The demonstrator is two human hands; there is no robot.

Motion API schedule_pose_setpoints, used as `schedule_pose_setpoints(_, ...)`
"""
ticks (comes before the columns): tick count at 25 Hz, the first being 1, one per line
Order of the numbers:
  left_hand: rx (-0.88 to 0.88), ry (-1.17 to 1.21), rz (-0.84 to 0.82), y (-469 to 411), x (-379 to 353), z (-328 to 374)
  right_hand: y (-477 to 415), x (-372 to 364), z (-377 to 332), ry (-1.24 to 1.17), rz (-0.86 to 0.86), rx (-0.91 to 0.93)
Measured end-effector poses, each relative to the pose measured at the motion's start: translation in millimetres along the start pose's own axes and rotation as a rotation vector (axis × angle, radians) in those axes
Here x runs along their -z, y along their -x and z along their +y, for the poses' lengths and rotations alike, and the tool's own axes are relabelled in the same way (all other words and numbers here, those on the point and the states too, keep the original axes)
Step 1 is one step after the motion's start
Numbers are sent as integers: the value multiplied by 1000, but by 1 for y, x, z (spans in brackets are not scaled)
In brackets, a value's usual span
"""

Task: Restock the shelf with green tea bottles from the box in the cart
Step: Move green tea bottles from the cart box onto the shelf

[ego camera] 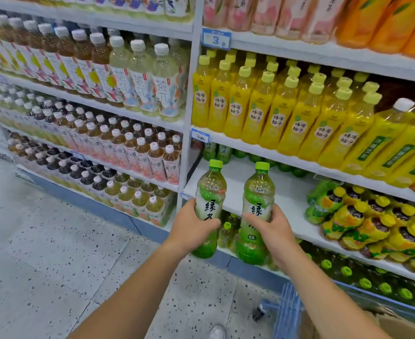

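I hold two green tea bottles upright in front of a white shelf point(287, 192). My left hand point(191, 227) grips the left bottle point(210, 192) round its label. My right hand point(272, 228) grips the right bottle point(258, 199) the same way. Both bottles have lime-green caps and green bases. At the back left of that shelf stand a few green tea bottles point(217, 152); the front of the shelf is bare white. A corner of the cardboard box point(397, 326) shows at the bottom right, above the blue cart frame point(288, 311).
Yellow honey-citron bottles point(275, 108) fill the shelf above. Shrink-wrapped yellow-capped packs point(373, 216) lie on the right of the tea shelf. Green-capped bottles point(363, 280) sit on the shelf below. Left bay holds rows of tea bottles point(118, 143). Speckled floor point(54, 241) lies left.
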State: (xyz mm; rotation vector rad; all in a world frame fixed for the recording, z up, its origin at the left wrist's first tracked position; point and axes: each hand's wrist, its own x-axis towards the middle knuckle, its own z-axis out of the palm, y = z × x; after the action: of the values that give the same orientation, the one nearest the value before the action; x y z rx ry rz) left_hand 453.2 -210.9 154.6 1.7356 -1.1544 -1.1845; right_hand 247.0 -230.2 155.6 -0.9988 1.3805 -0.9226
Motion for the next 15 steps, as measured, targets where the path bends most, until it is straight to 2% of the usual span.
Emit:
schedule_pose_setpoints(6, -68, -19, 15, -76, -20, -3, -73, 1, 7, 138, 86, 87)
schedule_pose_setpoints(15, -256, -58, 34, -204, -61, -51, -185, -3, 73, 148, 271, 114)
